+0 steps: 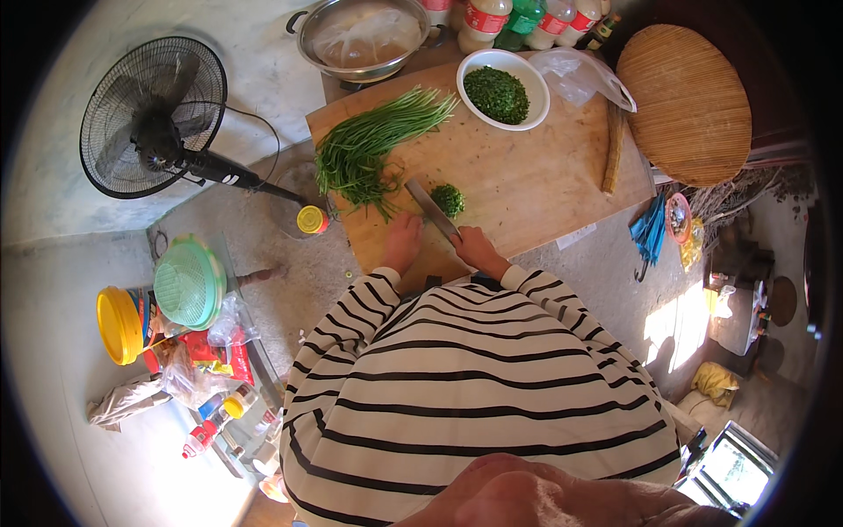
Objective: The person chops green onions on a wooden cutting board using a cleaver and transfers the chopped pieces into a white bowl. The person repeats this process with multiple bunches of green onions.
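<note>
My right hand point(479, 249) grips the handle of a kitchen knife point(428, 205), its wide blade angled up and left over a wooden board point(546, 178). Beside the blade, on its right, lies a small heap of chopped greens point(448, 200). My left hand point(403, 237) rests at the board's near left part with the fingers curled, close to the lower ends of a bundle of long green chives point(375, 145). Whether it pinches any stems is too small to tell. Farther back on the board, a white bowl point(544, 100) holds finely chopped greens point(495, 95).
A clear plastic bag point(573, 72) and a bundled straw brush point(614, 148) lie at the board's right side. Behind stand a metal pot point(362, 66) and several bottles point(484, 23). A round slatted lid point(685, 105) is at right, a standing fan point(155, 118) at left.
</note>
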The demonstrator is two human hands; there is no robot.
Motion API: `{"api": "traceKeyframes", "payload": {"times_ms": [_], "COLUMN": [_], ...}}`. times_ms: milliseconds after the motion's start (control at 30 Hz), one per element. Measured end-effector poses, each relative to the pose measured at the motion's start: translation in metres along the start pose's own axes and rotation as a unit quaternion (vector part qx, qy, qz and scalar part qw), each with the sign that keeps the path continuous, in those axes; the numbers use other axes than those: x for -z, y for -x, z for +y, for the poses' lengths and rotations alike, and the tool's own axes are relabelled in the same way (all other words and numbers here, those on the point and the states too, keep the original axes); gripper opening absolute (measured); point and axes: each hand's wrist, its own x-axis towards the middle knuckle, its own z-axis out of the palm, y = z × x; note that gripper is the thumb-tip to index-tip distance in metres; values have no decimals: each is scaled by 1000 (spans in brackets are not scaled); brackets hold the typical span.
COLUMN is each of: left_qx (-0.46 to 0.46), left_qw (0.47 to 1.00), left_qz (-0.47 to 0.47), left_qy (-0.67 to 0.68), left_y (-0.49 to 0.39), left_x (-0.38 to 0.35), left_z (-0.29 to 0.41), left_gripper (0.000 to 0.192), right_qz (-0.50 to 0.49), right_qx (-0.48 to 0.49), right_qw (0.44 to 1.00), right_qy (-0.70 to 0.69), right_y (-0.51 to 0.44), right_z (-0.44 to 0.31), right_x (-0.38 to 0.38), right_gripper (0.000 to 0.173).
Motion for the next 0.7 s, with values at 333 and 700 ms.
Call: {"api": "traceKeyframes", "payload": {"times_ms": [333, 700], "left_qx": [-21, -19], "left_qw": [999, 998], "left_qz": [-25, -52], "left_qy": [-6, -22], "left_y": [4, 4], "left_x": [-6, -5], "left_z": [-2, 2], "left_gripper": [9, 13], "right_qz": [-7, -3], "right_qx": [-11, -27], "right_qw": [1000, 999], "right_qy": [-1, 22], "right_y": [3, 2], "right_z": [-7, -11], "right_x": [9, 0], "right_gripper": [33, 32]}}
